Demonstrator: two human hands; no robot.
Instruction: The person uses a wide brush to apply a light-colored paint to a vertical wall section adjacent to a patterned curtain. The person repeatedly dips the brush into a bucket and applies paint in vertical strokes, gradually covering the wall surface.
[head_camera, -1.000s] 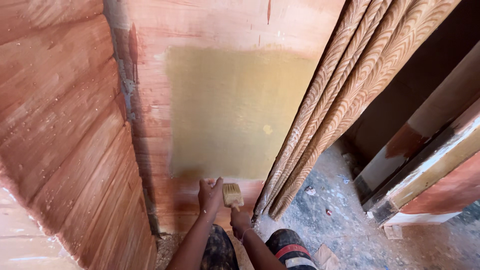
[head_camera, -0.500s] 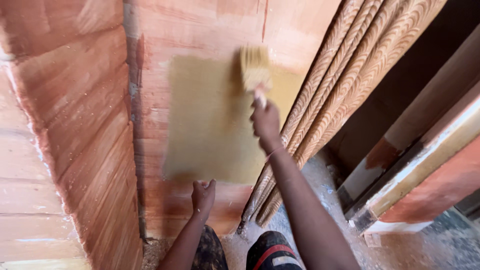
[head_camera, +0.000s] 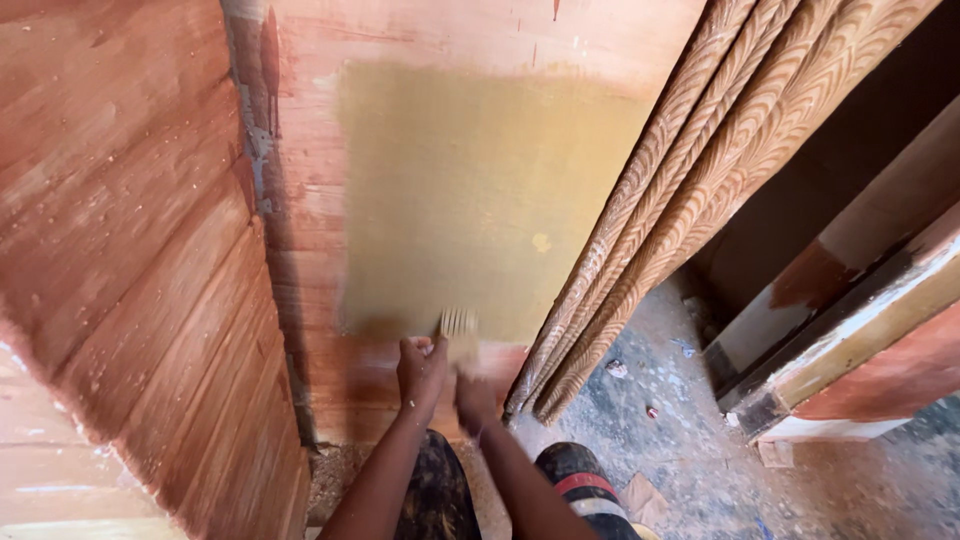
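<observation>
Brush: bristles on the lower edge of the olive painted patch, low on the reddish wooden panel. Right hand just below the patch, blurred; seems wrapped round the handle, though I cannot tell for sure. Left hand beside it, fingers pressed flat to the panel. Carved mouldings lean right of the patch. Advice: long even strokes, keeping bristles off the mouldings.

Matt olive paint, reddish wood panel; carved mouldings

Both forearms reach toward twelve o'clock; left hand spread flat, right hand blurred, fingers curled closed.
</observation>
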